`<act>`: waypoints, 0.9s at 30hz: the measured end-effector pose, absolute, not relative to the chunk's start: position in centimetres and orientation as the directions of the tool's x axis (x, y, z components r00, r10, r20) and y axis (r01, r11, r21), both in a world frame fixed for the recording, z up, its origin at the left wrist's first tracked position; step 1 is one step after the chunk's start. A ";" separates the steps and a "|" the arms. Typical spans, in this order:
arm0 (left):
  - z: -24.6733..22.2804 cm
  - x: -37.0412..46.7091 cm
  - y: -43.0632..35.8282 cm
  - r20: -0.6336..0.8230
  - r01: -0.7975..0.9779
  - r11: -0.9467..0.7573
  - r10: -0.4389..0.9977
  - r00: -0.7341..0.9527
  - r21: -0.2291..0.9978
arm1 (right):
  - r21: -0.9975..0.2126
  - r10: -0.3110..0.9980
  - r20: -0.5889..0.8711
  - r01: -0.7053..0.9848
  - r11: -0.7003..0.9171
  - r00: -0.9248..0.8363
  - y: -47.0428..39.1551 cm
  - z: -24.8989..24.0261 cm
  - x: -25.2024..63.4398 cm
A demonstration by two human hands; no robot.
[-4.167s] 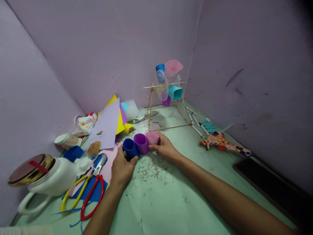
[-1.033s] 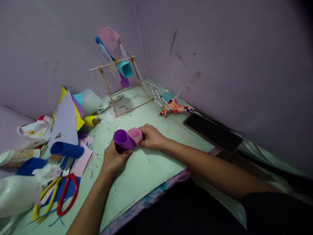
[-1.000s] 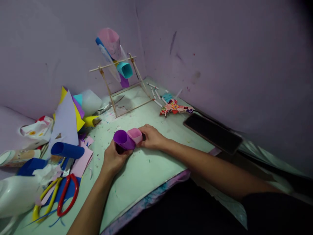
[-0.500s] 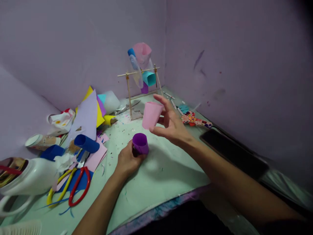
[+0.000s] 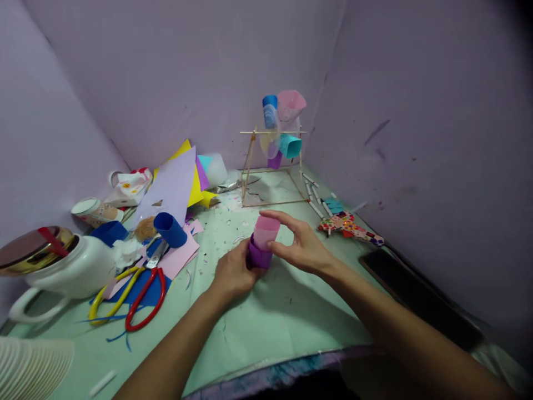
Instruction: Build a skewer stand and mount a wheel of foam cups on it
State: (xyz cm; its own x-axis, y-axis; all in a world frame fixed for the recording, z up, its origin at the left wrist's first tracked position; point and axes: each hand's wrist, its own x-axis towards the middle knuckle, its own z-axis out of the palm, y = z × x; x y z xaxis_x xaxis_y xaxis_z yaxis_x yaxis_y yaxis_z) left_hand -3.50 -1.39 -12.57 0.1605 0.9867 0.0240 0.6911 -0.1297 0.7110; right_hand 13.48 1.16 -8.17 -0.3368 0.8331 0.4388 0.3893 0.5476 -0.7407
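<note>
My left hand (image 5: 235, 269) is wrapped round a purple paper cup (image 5: 260, 259) just above the table. A pink paper cup (image 5: 266, 230) stands partly inside the purple one, its upper part showing over the rim. My right hand (image 5: 302, 244) grips the pink cup between thumb and fingers from the right. Behind them stands a stick frame (image 5: 249, 161), whose crossbar carries a clear disc wheel with a blue cup (image 5: 270, 111), a larger pink cup (image 5: 291, 105), a teal cup (image 5: 290, 145) and a purple cup (image 5: 274, 160).
Scissors (image 5: 156, 297) with red and yellow handles lie at left among paper scraps, near a blue paper tube (image 5: 170, 230) and a white mug (image 5: 77, 269). Coloured sheets (image 5: 170, 183) lean behind. Markers (image 5: 314, 197), a patterned cloth piece (image 5: 350, 225) and a dark flat object (image 5: 416, 294) lie right.
My right hand has lowered the pink cup into the purple cup. My left hand keeps holding the purple cup. The camera view has turned a little to the left.
</note>
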 end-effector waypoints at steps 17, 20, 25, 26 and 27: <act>-12.6 -3.7 -1.3 0.054 0.702 -0.181 0.978 0.200 0.689 | -0.852 0.873 0.241 0.338 0.400 -0.425 1.2 -11.6 13.4; -12.7 -3.9 -1.3 0.070 0.681 -0.208 0.972 0.225 0.702 | -0.894 0.876 0.237 0.257 0.366 -0.421 1.2 -12.4 13.0; -13.0 -4.5 -1.2 0.100 0.512 -0.229 0.959 0.266 0.828 | -0.941 0.902 0.287 0.079 0.328 -0.323 1.1 -11.6 13.5; -13.0 -4.5 -1.2 0.097 0.494 -0.225 0.957 0.272 0.840 | -0.937 0.900 0.299 0.080 0.339 -0.317 1.1 -11.5 13.7; -13.0 -4.5 -1.2 0.090 0.498 -0.222 0.957 0.275 0.838 | -0.931 0.895 0.303 0.099 0.352 -0.328 1.1 -11.4 13.8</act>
